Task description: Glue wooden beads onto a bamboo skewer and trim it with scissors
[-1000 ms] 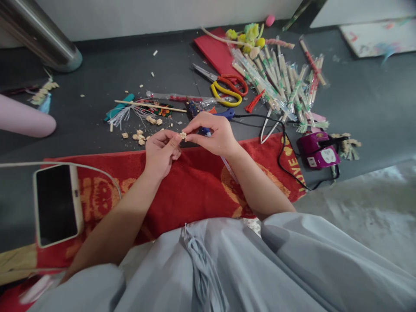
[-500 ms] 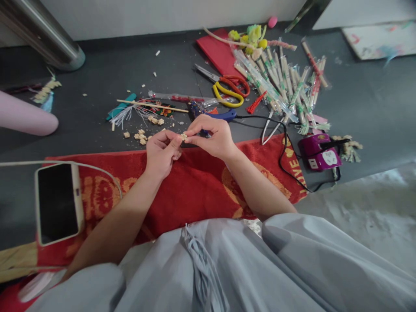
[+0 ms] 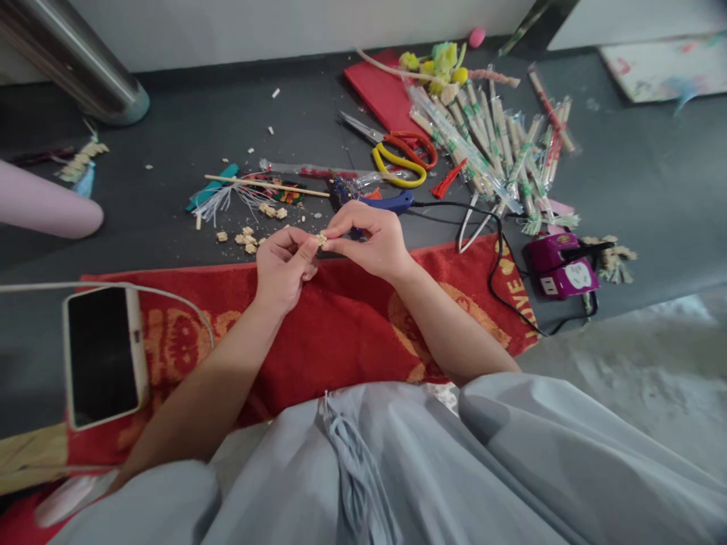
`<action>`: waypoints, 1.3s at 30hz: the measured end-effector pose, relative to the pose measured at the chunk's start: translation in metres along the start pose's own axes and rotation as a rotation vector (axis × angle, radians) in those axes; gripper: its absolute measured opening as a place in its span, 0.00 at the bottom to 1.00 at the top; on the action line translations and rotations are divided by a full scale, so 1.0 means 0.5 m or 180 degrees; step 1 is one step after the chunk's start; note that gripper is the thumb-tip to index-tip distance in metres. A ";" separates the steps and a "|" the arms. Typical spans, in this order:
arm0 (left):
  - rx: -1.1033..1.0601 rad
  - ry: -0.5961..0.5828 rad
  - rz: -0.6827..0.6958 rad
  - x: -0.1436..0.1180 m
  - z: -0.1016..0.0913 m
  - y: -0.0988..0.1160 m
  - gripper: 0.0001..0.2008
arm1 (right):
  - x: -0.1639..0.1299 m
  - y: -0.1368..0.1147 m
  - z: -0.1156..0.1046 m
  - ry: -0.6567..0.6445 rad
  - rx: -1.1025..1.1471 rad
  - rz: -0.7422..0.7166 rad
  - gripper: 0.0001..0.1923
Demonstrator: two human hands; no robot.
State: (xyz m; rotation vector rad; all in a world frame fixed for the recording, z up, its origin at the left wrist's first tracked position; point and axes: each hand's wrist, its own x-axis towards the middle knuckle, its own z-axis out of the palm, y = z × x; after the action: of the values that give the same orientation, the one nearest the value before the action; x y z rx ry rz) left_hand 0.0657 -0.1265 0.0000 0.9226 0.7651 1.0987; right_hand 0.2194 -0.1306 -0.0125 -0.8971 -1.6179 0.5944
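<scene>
Between my fingertips is a small beige knobbly piece [image 3: 321, 240]; its exact kind is hard to make out. My left hand [image 3: 282, 265] pinches it from the left, and my right hand [image 3: 369, 238] pinches it from the right. Both hands are above the far edge of a red towel [image 3: 329, 333]. Similar beige pieces [image 3: 246, 239] lie in a loose cluster just left of my left hand. Behind my right hand rests a blue-handled tool [image 3: 391, 202] with a black cord, partly covered by the hand. A thin wooden stick [image 3: 273, 185] lies beyond my left hand.
Scissors [image 3: 397, 155] with red and yellow handles lie farther back. Several wrapped sticks [image 3: 500, 136] are heaped at the right. A purple power adapter [image 3: 560, 265] stands at the right edge, its cord crossing the towel. A phone [image 3: 103, 356] lies at the left, near a pink cylinder [image 3: 48, 200].
Hardly anything differs. Both hands keep their pinch on the beige piece in the same place, and the whole view has shifted very slightly.
</scene>
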 end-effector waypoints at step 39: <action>0.0183 0.0172 -0.0176 0.002 0.004 -0.001 0.24 | 0.003 -0.007 -0.025 -0.0326 -0.1588 -0.1041 0.12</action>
State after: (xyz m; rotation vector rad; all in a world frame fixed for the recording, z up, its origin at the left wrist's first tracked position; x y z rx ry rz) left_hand 0.0680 -0.1260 0.0005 0.9180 0.8655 1.0613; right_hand 0.2308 -0.1327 -0.0059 -0.9368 -1.9977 0.0013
